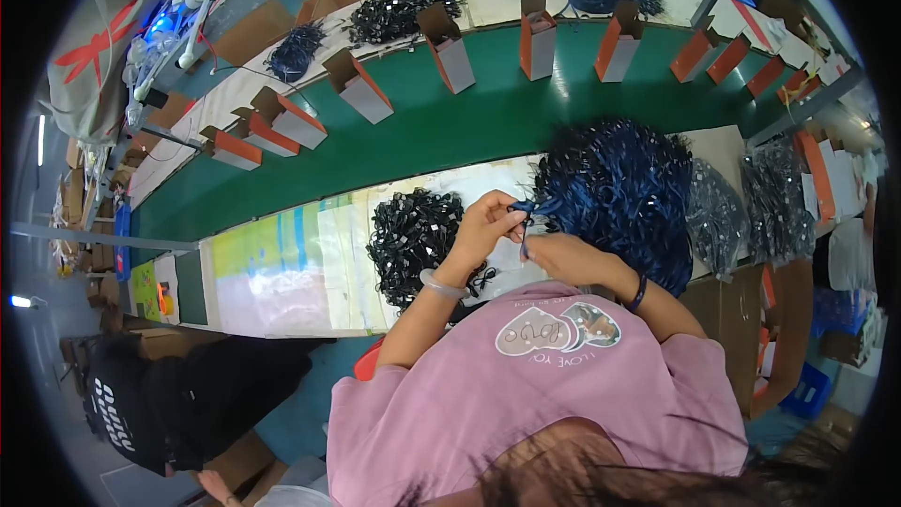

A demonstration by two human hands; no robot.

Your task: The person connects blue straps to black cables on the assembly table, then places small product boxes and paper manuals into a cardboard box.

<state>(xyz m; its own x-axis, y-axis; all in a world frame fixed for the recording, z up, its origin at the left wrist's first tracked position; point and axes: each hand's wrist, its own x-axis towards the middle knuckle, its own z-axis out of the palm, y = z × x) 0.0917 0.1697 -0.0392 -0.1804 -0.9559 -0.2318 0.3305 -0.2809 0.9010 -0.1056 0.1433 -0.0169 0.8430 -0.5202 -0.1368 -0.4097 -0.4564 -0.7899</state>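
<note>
My left hand [487, 228], with a pale bracelet at the wrist, pinches a small dark blue cord [523, 207] between thumb and fingers. Close beside it, my right hand [561, 259] has its fingers closed on the lower strand of the same cord. A large heap of dark blue cords [619, 192] rises just to the right of my hands. On the left lies a pile of black bundled cables [413, 242] with small light tags or connectors. What the cord ends in is too small to make out.
Past the worktable runs a green conveyor belt [404, 145] carrying several open orange-and-white boxes [538, 42]. More cable piles [404, 17] lie on the far ledge. Clear plastic bags of dark parts [716, 211] stand right of the heap. A person in black [188, 399] is at the lower left.
</note>
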